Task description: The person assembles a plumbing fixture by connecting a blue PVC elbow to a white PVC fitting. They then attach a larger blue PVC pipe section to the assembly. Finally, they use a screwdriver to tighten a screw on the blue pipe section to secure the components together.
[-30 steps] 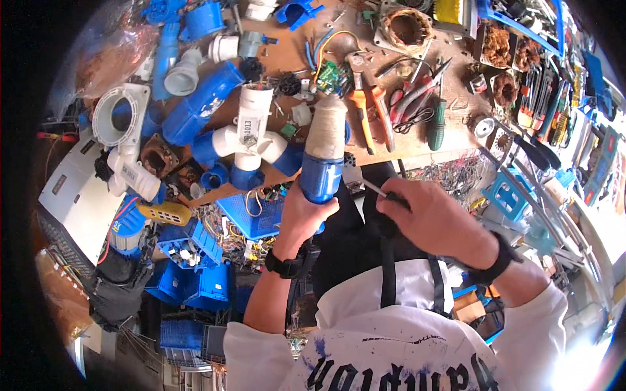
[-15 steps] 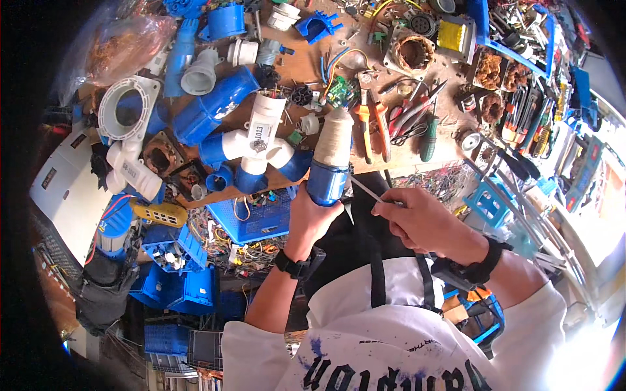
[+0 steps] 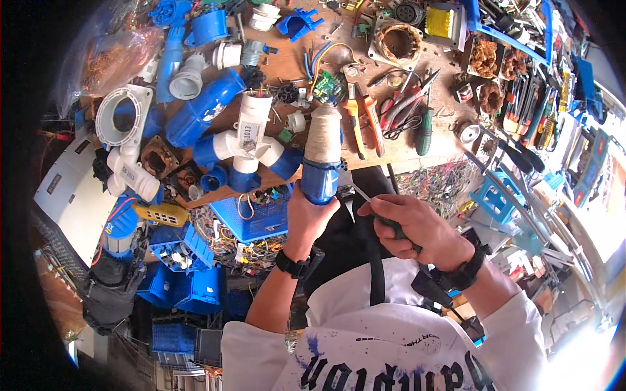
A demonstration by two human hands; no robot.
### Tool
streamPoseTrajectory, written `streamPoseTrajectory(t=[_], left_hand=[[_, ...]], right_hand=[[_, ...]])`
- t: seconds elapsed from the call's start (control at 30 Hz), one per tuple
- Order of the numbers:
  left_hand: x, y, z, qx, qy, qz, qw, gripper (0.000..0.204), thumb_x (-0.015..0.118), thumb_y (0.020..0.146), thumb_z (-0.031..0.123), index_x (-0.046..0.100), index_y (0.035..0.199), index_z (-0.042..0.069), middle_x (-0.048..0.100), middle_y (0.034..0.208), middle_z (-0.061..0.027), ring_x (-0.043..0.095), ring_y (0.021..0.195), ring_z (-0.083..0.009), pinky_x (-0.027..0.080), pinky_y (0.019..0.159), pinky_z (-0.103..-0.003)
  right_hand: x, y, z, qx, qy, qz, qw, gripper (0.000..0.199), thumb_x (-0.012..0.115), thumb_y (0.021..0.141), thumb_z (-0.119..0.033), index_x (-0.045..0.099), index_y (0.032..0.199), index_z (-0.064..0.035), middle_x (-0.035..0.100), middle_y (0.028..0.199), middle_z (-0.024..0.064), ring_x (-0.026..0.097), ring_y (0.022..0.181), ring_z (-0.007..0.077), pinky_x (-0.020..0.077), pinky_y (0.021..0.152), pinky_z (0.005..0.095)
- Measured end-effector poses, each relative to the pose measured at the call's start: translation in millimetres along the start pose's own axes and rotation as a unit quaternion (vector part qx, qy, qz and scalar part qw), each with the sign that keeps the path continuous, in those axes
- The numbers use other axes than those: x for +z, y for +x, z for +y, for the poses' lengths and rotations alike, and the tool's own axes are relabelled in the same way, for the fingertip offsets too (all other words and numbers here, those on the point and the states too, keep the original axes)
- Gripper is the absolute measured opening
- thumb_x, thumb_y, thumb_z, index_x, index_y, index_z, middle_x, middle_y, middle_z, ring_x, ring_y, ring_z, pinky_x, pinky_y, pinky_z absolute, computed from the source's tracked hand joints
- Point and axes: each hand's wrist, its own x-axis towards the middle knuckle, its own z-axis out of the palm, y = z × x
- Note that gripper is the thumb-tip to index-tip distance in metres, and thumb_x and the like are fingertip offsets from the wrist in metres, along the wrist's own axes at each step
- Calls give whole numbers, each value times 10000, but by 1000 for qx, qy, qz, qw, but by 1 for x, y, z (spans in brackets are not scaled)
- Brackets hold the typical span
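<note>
My left hand (image 3: 305,220) grips the lower end of a tapered piece (image 3: 323,133), blue at its base and beige and ribbed toward its narrow tip. It points away from me, just over the table's near edge. A dark band with a small knob circles it where blue meets beige. My right hand (image 3: 417,228) is closed around a screwdriver (image 3: 399,232) with a dark green handle. The thin metal shaft slants up and left toward the blue base, and its tip appears a little apart from it.
Orange-handled pliers (image 3: 356,127), red-handled cutters (image 3: 395,112) and another green screwdriver (image 3: 424,131) lie on the wooden table (image 3: 430,146). White-and-blue pipe fittings (image 3: 253,124) crowd the left, beside a large blue tube (image 3: 205,107). A blue crate (image 3: 261,225) stands below the table edge.
The right hand has turned and dropped slightly, bringing the screwdriver's green handle into sight. The tapered piece has rotated a little, showing the knob on its band. The whole view has shifted slightly.
</note>
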Motion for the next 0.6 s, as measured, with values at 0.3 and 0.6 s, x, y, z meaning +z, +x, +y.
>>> streamPoseTrajectory(t=[0.3,0.6], left_hand=[[-11,2,13,-131,-37,-86,987,583,808,653,208,542,1107,-43,688,909,-171,691,816,-276,539,735,-372],[-8,1,10,-28,21,-35,999,418,785,708,154,563,1024,-5,661,765,-92,642,623,-168,522,571,-310]], right_hand=[[-14,7,-3,-39,-172,30,984,270,541,998,-299,586,1047,-37,455,636,-7,410,449,72,313,379,233],[-5,0,2,-258,-615,176,724,228,592,926,-214,618,1045,-21,621,770,273,612,770,473,480,664,533]])
